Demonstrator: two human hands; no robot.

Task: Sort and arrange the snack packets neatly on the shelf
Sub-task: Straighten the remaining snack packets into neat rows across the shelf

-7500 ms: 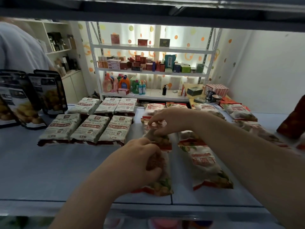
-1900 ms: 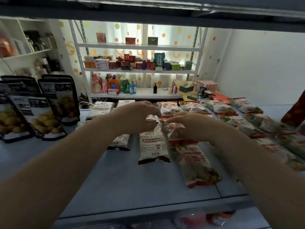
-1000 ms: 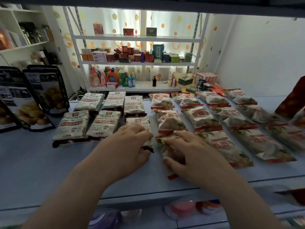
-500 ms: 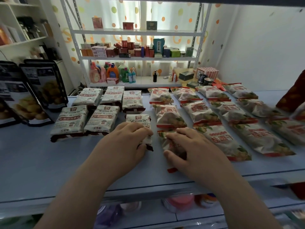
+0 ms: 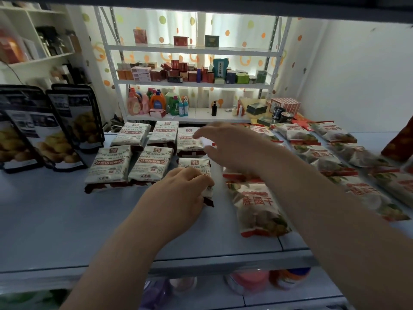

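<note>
Evidently squaring the cream rows, the left hand [image 5: 178, 198] curls its fingers round the front cream packet [image 5: 194, 164] at frame centre, the right hand [image 5: 230, 148] hovers above, fingers spread and seemingly empty; next, that packet needs nudging level with the neighbouring cream packets [image 5: 152, 164].

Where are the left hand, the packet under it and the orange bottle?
Left hand [image 5: 178, 199]: head view, back of hand.
Packet [image 5: 194, 164]: head view, its top end.
Orange bottle [image 5: 156, 100]: head view, its body.

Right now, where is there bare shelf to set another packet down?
Bare shelf lies front-left, between the beige packets, the black pouches and the front edge. The right half is crowded with red-trimmed packets.
</note>
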